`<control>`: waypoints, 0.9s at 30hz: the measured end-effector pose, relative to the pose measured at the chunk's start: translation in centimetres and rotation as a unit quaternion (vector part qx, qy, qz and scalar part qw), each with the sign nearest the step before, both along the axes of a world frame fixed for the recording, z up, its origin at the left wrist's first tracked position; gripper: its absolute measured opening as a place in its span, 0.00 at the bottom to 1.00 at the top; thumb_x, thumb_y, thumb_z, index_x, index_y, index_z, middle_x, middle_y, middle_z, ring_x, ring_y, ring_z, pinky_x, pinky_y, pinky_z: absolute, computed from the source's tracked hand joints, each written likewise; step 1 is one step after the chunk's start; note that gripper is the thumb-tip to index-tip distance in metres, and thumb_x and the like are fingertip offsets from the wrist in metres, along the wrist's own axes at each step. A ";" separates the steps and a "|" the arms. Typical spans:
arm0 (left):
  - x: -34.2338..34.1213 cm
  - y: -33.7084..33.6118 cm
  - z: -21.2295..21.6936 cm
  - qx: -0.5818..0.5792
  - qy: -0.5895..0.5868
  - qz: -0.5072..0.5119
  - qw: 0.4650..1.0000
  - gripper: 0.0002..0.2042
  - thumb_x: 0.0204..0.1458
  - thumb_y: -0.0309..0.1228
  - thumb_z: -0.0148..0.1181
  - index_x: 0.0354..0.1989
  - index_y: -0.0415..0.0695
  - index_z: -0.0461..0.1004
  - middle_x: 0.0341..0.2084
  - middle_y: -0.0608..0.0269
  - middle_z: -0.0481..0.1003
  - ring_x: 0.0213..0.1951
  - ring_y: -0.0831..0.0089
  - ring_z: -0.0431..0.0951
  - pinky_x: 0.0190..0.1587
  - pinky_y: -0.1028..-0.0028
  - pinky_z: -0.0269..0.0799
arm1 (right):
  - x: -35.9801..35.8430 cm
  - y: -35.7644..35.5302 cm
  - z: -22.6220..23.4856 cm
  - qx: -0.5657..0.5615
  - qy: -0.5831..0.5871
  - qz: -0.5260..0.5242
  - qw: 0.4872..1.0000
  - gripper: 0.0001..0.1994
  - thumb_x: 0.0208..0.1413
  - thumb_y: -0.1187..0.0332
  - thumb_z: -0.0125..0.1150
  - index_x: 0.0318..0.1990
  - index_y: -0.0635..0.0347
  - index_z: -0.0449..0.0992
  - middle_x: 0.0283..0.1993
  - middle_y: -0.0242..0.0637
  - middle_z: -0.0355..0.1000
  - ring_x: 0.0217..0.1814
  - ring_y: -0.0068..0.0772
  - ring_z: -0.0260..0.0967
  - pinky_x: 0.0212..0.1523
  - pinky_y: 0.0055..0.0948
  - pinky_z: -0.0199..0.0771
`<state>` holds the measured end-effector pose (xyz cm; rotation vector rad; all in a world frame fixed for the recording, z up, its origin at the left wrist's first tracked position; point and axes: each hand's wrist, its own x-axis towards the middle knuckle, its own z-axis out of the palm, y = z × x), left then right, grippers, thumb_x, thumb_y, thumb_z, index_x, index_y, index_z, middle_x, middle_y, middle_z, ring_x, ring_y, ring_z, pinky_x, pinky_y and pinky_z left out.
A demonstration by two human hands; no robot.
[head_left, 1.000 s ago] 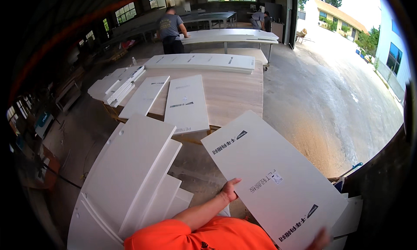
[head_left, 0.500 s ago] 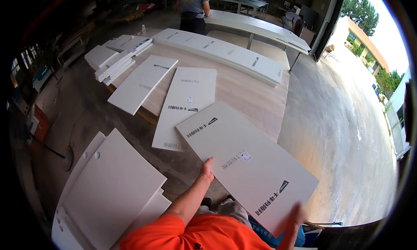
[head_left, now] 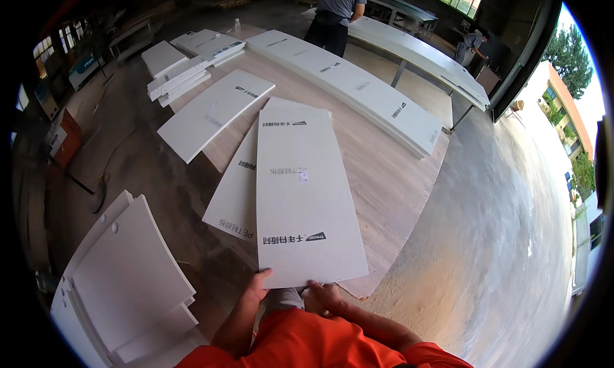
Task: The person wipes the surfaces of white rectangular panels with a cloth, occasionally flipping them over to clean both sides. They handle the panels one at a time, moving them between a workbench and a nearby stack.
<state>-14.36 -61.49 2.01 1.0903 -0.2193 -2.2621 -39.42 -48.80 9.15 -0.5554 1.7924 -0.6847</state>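
White panel [head_left: 300,195] lying flat, long axis running near to far, straight ahead of both hands. Left hand [head_left: 258,285] gripping near-left corner, thumb on top; right hand [head_left: 323,296] clasping near edge just right of centre, slightly nearer the midline. Resting on a second white panel [head_left: 233,189] atop wooden platform [head_left: 390,182].

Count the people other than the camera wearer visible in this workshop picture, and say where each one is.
2. One person in a grey shirt stands at the top centre by the long white panels; another person bends over at the far upper right. Others may be hidden.
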 end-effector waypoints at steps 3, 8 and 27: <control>5.8 -1.6 -2.7 -0.007 -0.015 0.260 0.966 0.20 0.61 0.33 0.63 0.59 0.40 0.73 0.50 0.60 0.78 0.52 0.63 0.78 0.59 0.63 0.73 | -0.9 -5.3 6.8 0.042 -0.011 0.303 0.952 0.24 0.63 0.45 0.62 0.45 0.59 0.84 0.34 0.35 0.80 0.37 0.26 0.73 0.39 0.32 0.76; 7.7 -7.5 -6.9 -0.088 -0.074 0.395 0.912 0.21 0.64 0.35 0.60 0.64 0.42 0.68 0.56 0.59 0.75 0.59 0.62 0.75 0.63 0.58 0.71 | -4.9 -11.5 4.5 0.003 0.137 0.218 0.966 0.28 0.54 0.43 0.64 0.41 0.65 0.81 0.44 0.59 0.79 0.47 0.58 0.79 0.47 0.44 0.77; 13.9 -26.3 -5.3 -0.083 -0.117 0.434 0.889 0.22 0.64 0.30 0.59 0.65 0.40 0.67 0.57 0.55 0.74 0.57 0.56 0.76 0.59 0.54 0.74 | 3.9 -36.8 -1.8 -0.009 0.072 0.055 0.996 0.26 0.47 0.53 0.75 0.46 0.67 0.84 0.40 0.41 0.82 0.41 0.31 0.79 0.40 0.35 0.80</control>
